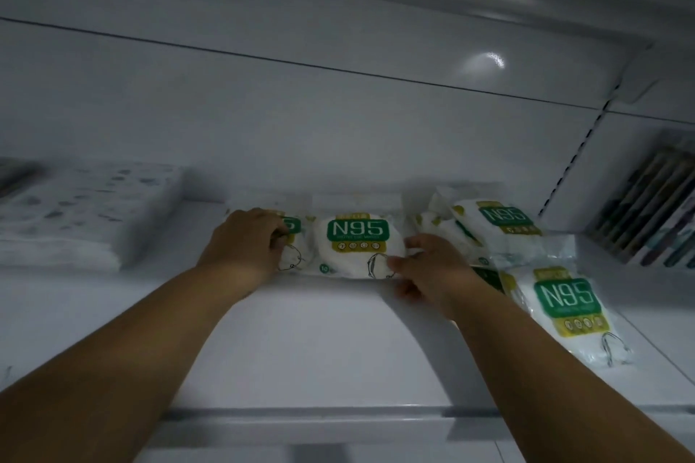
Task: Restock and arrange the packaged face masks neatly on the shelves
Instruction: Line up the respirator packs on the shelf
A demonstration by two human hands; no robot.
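So far, on the white shelf point(319, 342), two N95 packs stand in a row: my left hand point(244, 241) grips the left pack point(295, 244), my right hand point(425, 271) pinches the centre pack point(357, 241). Still to straighten, I judge: the loose pile point(492, 222) and the flat pack point(571, 308) at right.

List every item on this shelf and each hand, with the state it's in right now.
Left hand: grips left N95 pack.
Right hand: pinches middle N95 pack, lying flat.
Front-right N95 pack: flat, askew.
Rear-right N95 packs: jumbled pile.
White folded stack: flat, untouched.
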